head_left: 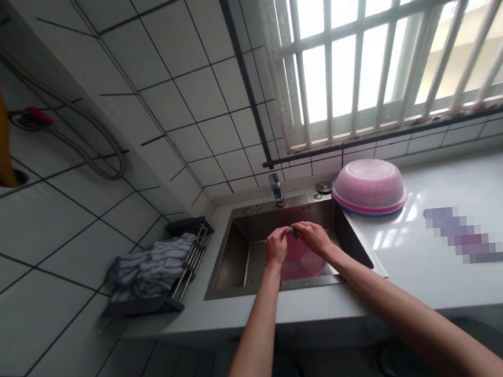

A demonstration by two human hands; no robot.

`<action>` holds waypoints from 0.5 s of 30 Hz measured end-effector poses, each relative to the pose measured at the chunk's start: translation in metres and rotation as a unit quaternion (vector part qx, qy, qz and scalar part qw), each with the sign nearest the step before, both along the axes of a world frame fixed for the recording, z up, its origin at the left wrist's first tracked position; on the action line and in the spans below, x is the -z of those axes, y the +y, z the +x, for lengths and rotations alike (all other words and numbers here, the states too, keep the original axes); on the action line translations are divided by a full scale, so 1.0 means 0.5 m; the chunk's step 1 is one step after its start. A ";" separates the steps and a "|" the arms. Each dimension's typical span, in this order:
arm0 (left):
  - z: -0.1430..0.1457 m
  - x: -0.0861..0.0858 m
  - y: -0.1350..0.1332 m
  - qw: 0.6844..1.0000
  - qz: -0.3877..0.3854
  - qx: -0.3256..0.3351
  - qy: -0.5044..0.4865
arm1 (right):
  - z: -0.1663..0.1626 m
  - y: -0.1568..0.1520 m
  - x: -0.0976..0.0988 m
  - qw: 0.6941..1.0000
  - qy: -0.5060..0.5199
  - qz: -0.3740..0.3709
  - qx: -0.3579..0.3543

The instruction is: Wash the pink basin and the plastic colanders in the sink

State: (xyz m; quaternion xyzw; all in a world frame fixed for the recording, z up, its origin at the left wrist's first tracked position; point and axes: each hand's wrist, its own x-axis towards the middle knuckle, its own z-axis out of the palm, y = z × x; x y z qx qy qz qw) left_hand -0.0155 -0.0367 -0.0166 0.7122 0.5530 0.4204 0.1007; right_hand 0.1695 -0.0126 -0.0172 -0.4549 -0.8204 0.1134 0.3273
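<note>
Over the steel sink (229, 270) both my hands meet at a small green thing (293, 230), too small and covered to name. My left hand (277, 246) pinches it from the left, fingers closed. From the right, my right hand (311, 237) has its fingers closed on the same thing. Below them a pink basin (303, 260) sits in the sink, partly hidden by my hands and right forearm. The faucet (275, 188) stands at the sink's back rim, just beyond my hands.
An upturned pink basin (368, 185) rests on the white counter (420, 285) right of the sink. Left stands a rack (190, 263) with a striped cloth (153, 266). A blurred patch (464, 235) lies far right. A barred window (380, 56) is above.
</note>
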 end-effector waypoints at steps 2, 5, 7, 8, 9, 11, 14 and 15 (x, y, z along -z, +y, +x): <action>-0.005 -0.001 0.001 0.999 0.012 -0.038 -0.026 | 0.006 0.005 -0.001 0.999 0.028 0.006 0.020; -0.024 -0.001 0.007 0.987 0.029 -0.132 -0.087 | 0.037 0.021 0.005 0.992 0.073 -0.016 0.102; -0.036 0.000 0.011 0.976 0.034 -0.178 -0.119 | 0.059 0.032 0.013 0.984 0.083 -0.041 0.155; -0.039 0.001 0.012 0.974 0.035 -0.186 -0.123 | 0.067 0.035 0.016 0.981 0.083 -0.052 0.170; -0.040 0.001 0.013 0.975 0.036 -0.185 -0.117 | 0.073 0.038 0.020 0.979 0.082 -0.061 0.177; -0.036 0.001 0.011 0.981 0.040 -0.170 -0.087 | 0.074 0.037 0.023 0.979 0.080 -0.070 0.172; -0.022 -0.004 0.006 0.990 0.046 -0.127 -0.029 | 0.060 0.029 0.017 0.985 0.075 -0.063 0.143; -0.017 -0.006 0.004 0.993 0.046 -0.108 -0.010 | 0.053 0.025 0.013 0.987 0.072 -0.056 0.129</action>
